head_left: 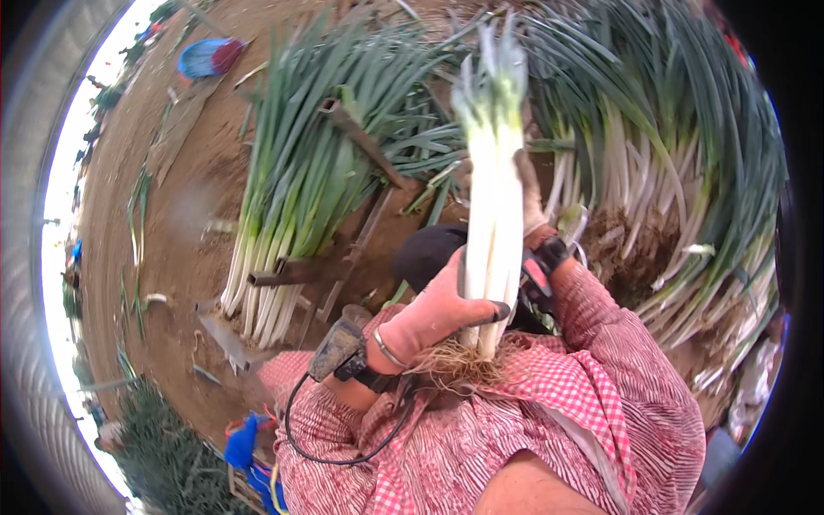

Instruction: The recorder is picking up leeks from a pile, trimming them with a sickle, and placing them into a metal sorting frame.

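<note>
A red-and-white checked cloth apron [592, 386] covered the person's lap, worn over a red-and-white streaked top [429, 472]. Just above it I saw the tan, stringy roots [463, 367] of a thick bunch of long, white-stalked, green-leaved leeks [492, 197], held out in front of the body, root end near the lap and leafy end farther out. The left hand [429, 313], in a pink glove with dark fingertips, was clamped on the lower stalks, its thumb laid across them just above the roots. A thin silver-coloured bangle [388, 350] circled that wrist, beside a bulky black strapped device [337, 350] with a looping black cable [293, 429]. The right hand [531, 202] was higher up, against the far right side of the bunch; the stalks hid most of its fingers, so I could not fairly tell whether it was closed. A black-and-pink device [541, 268] sat on its wrist.

Past the hands, to the left, a stack of green-and-white leeks [300, 172] lay among the bars of a brown, square-tubed metal frame [365, 142]. To the right spread a broad heap of similar leeks [635, 146], roots clotted with soil. Farther off, a round blue-and-dark-red basin [206, 58] lay on the brown earth floor [129, 223].
</note>
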A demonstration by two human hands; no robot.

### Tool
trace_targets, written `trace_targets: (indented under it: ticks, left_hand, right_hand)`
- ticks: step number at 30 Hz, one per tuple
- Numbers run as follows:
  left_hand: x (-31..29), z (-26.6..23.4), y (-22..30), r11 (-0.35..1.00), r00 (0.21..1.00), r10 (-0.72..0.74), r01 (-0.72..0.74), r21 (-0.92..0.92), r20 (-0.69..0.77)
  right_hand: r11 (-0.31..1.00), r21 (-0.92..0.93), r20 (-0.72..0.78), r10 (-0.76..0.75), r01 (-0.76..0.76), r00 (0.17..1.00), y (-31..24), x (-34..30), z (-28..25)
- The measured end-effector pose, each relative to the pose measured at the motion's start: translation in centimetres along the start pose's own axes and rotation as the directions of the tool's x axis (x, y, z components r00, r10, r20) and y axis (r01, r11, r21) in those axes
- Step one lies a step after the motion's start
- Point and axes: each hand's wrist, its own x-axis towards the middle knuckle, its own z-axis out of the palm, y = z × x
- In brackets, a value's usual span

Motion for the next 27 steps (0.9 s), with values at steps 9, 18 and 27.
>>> trace_targets:
  ticks: [9,18,27]
  left_hand:
    - [-7.1,-4.0,5.7,0.744,0.909,0.354,-0.131,0.655,-0.221]
    - [-14.8,-8.6,9.4,0.049,0.321,0.870,0.700,0.713,-0.375]
    - [-26.6,-25.0,7.7,0.068,0.223,0.828,0.871,0.486,-0.515]
  right_hand:
    - [0.756,-0.608,0.067,-0.252,0.240,0.965,0.6,2.6,14.4]
    - [0.807,-0.496,0.122,-0.300,0.320,0.946,13.5,11.0,25.5]
    - [0.860,-0.458,0.236,0.363,-0.226,0.901,27.5,15.8,25.5]
